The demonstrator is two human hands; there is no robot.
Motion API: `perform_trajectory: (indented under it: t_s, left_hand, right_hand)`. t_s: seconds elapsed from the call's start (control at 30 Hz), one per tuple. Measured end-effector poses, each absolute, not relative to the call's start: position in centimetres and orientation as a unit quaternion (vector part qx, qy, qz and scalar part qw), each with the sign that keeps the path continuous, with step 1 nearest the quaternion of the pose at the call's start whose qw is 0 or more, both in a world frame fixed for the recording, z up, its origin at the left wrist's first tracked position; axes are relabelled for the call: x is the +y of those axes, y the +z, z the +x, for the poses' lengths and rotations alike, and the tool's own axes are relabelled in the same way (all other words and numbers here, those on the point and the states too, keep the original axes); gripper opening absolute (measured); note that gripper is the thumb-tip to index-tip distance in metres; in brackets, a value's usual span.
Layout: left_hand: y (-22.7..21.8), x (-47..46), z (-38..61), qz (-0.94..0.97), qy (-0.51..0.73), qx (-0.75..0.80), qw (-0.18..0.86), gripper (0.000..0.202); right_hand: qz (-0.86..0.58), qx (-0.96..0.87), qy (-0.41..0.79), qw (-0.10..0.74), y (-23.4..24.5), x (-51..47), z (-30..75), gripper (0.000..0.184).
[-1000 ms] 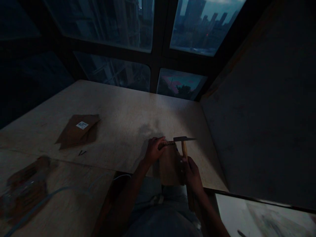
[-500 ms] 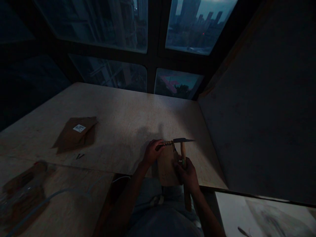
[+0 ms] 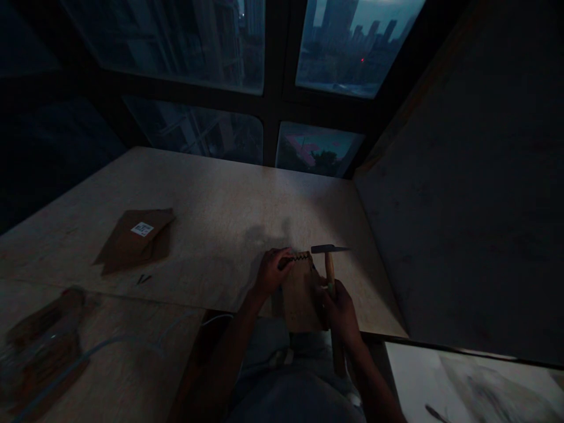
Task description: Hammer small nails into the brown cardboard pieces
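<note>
- At far left on the table [image 3: 207, 220], a brown bundle [image 3: 48, 355] sits in clear, crinkled plastic.
- Right of it, flat brown packets [image 3: 127, 247] overlap, sharp-cornered, with a white label; two thin dark slivers [image 3: 143, 279] lie just beside them.
- The left hand [image 3: 269, 273] has its fingers clamped on the top left edge of the wooden piece [image 3: 299, 299].
- That piece, smooth-faced and rectangular with a dark zigzag top, stands between the hands at the table's near edge; hammering on it seems in hand.
- The hammer [image 3: 329, 270], dark narrow head on a pale wooden handle, is beside its upper right corner.
- The right hand's [image 3: 340, 314] fingers wrap the handle; a tap would call for steady bracing.
</note>
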State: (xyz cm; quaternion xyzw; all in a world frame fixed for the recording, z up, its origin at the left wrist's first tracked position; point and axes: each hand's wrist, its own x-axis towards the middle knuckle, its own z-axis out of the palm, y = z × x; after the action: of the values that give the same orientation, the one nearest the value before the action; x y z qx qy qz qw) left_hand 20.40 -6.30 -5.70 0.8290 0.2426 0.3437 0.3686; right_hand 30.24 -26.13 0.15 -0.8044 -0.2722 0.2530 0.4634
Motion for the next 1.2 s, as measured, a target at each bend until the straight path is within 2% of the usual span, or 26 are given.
perform_trajectory:
  t_s: [0.2,0.47,0.67,0.83,1.03,1.2]
  left_hand:
    - [-5.9,-6.4,20.4,0.819,0.344,0.248,0.387,0.037]
    - [-6.7,-6.3,20.6,0.806,0.346,0.251,0.408,0.037]
    - [-6.7,-6.4,20.6,0.805,0.352,0.244,0.411,0.036]
    - [-6.9,-6.5,20.6,0.801,0.357,0.242,0.415,0.034]
    - [-7.1,-6.7,20.7,0.795,0.366,0.247,0.417,0.033]
    - [-7.3,-6.7,20.7,0.792,0.368,0.251,0.417,0.033]
  right_hand:
    - [-0.786,-0.353,0.283,0.422,4.1,-26.6,30.3,0.047]
    - [-0.798,-0.45,0.314,0.248,6.3,-24.8,30.4,0.045]
    - [-0.789,-0.438,0.302,0.307,6.3,-24.9,30.8,0.04]
    - [-0.805,-0.444,0.311,0.239,5.7,-25.0,30.9,0.035]
    - [-0.791,-0.434,0.305,0.304,5.7,-25.3,30.9,0.039]
    - [-0.806,-0.439,0.312,0.247,5.3,-25.0,30.8,0.037]
